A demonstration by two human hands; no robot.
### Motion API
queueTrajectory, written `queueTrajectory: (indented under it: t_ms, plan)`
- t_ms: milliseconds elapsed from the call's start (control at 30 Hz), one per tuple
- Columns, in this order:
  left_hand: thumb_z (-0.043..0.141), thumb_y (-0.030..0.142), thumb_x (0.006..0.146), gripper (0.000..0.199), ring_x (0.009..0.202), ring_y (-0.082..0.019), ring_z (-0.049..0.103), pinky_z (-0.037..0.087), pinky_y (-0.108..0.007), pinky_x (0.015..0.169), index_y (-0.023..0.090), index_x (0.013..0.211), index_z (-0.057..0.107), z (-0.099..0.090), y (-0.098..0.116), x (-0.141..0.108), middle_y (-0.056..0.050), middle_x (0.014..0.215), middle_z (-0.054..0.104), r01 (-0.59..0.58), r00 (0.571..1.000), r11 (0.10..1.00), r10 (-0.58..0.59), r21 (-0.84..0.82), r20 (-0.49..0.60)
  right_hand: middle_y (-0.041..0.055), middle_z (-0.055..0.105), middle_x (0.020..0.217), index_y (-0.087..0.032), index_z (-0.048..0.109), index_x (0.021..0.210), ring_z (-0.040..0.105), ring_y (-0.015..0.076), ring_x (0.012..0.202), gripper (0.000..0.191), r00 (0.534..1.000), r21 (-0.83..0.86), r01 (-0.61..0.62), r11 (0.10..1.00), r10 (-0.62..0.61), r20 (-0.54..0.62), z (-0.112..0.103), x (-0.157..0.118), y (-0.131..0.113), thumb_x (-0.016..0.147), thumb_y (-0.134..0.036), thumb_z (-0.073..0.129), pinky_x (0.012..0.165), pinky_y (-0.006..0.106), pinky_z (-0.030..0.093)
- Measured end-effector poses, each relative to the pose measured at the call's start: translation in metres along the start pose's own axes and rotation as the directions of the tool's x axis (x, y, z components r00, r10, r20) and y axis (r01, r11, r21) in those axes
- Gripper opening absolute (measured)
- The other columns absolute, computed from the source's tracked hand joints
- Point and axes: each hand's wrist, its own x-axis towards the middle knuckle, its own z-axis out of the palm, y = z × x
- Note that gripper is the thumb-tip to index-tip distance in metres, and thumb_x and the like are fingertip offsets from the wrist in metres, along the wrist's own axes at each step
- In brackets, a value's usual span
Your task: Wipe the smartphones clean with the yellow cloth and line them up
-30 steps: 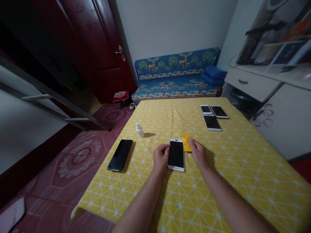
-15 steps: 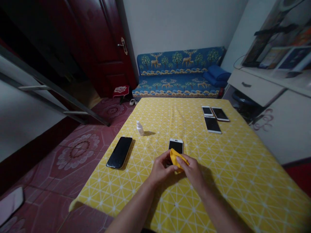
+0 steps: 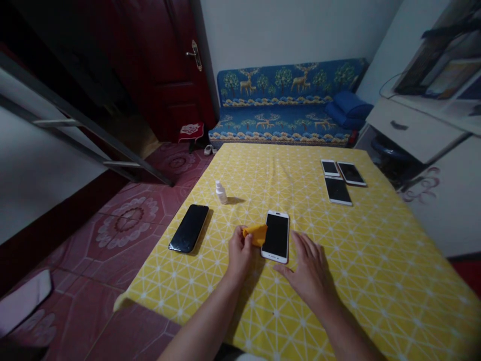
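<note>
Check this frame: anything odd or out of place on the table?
Nothing looks spilled or broken. Two minor oddities: the black phone lies skewed, at a clear angle to the edge of the yellow tablecloth, and the cloth has a rumpled crease near its far edge. The small white bottle stands upright.

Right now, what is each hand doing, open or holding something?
Left hand: closed, holding a yellow cloth.
Right hand: open, holding nothing.

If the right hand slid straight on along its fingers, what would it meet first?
Probably the white-framed smartphone, just ahead of the right hand, though depth is unclear.
</note>
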Motion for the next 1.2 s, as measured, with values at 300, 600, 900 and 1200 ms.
queueTrajectory:
  t_ms: [300,600,900,1200]
  plan:
    - [0.055,0.008,0.075,0.034,0.075,-0.020,0.069,0.051,-0.031,0.075,0.023,0.101,0.070,0.005,0.008,-0.011,-0.002,0.087,0.076,-0.156,0.936,0.950,0.054,0.271,0.348,0.0207,0.043,0.153,-0.023,0.010,0.157,0.040,0.0373,0.142,0.099,0.994,0.011,0.021,1.000,-0.022,0.105,0.011,0.010,0.013,0.081,-0.041,0.071,0.114,0.063,0.029]
    - [0.060,0.010,0.079,0.032,0.108,-0.027,0.071,0.052,-0.043,0.100,0.017,0.105,0.078,0.007,0.001,0.013,-0.009,0.110,0.077,0.081,0.995,0.993,-0.076,-0.084,0.057,0.0167,0.041,0.156,-0.024,0.012,0.158,0.037,0.0338,0.145,0.099,0.995,0.052,0.021,0.998,-0.026,0.100,0.008,0.012,0.019,0.080,-0.037,0.070,0.117,0.061,0.027]
    - [0.052,-0.003,0.078,0.046,0.111,-0.025,0.071,0.054,-0.042,0.103,0.018,0.112,0.075,0.016,0.007,0.051,-0.007,0.115,0.076,-0.115,0.988,0.970,0.090,0.213,0.123,0.0207,0.045,0.153,-0.016,0.018,0.156,0.042,0.0334,0.142,0.092,0.995,-0.026,0.021,0.999,-0.018,0.096,0.012,0.003,0.003,0.084,-0.046,0.067,0.117,0.060,0.026]
    - [0.050,-0.003,0.075,0.051,0.128,-0.027,0.060,0.047,-0.042,0.112,0.014,0.118,0.072,0.024,0.008,0.028,-0.011,0.133,0.067,-0.458,0.853,0.789,0.261,0.409,0.452,0.0214,0.050,0.148,-0.013,0.029,0.151,0.046,0.0355,0.138,0.086,0.997,-0.083,0.027,0.996,-0.021,0.069,0.010,-0.002,-0.015,0.082,-0.045,0.068,0.116,0.061,0.024]
